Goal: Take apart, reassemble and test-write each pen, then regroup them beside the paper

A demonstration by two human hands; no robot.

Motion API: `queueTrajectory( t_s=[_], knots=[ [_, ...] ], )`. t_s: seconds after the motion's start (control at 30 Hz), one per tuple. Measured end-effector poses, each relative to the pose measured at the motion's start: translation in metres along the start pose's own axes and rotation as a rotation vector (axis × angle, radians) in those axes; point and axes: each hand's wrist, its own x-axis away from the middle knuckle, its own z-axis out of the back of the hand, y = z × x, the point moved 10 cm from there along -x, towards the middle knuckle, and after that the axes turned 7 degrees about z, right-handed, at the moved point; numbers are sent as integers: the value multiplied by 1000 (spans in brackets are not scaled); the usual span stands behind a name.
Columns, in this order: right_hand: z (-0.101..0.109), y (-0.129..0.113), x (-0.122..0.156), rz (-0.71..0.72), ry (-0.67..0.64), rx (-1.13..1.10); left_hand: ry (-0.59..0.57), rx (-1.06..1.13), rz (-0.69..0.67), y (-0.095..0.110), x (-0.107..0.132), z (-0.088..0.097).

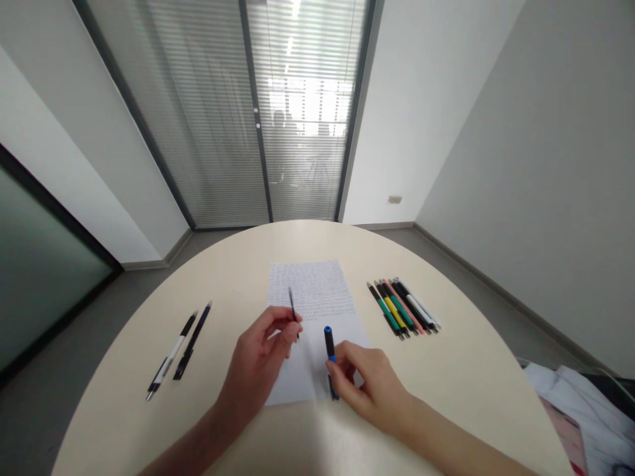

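Observation:
A sheet of paper (312,297) covered in handwriting on its far half lies in the middle of a round cream table (446,390). My left hand (258,363) pinches a thin dark pen refill (293,309) between thumb and fingers, holding it over the paper. My right hand (370,383) grips a blue-capped pen barrel (329,350) upright on the paper's near half. The two hands are a short gap apart.
Two pens, one black and white (170,357) and one dark (193,338), lie on the table's left. A row of several coloured pens (403,307) lies at the right. White clothing (585,403) sits beyond the table's right edge. Glass doors with blinds stand behind.

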Motion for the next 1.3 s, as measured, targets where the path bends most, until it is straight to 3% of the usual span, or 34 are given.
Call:
queueTrajectory(
  t_s=[0.13,0.33,0.5,0.63,0.9,1.0,1.17,1.3],
  knots=[
    [-9,-4,0,29,-49,4,85,346,61,-6,-3,12],
    [-13,-5,2,19,-81,10,67,430,76,-12,-1,6],
    [-13,-9,2,43,-96,26,31,390,61,-4,-1,0],
    [-13,-10,2,58,-102,44,-76,283,40,1,1,-13],
    [-10,-9,0,79,-70,56,-202,-5,-228,18,10,-26],
    [-7,-8,0,83,-50,52,-202,43,-183,13,8,-25],
    [-7,-9,1,102,-46,62,-114,214,17,-5,1,-15],
    [-6,-9,1,105,-40,64,-86,158,55,-10,-2,-11]
  ],
)
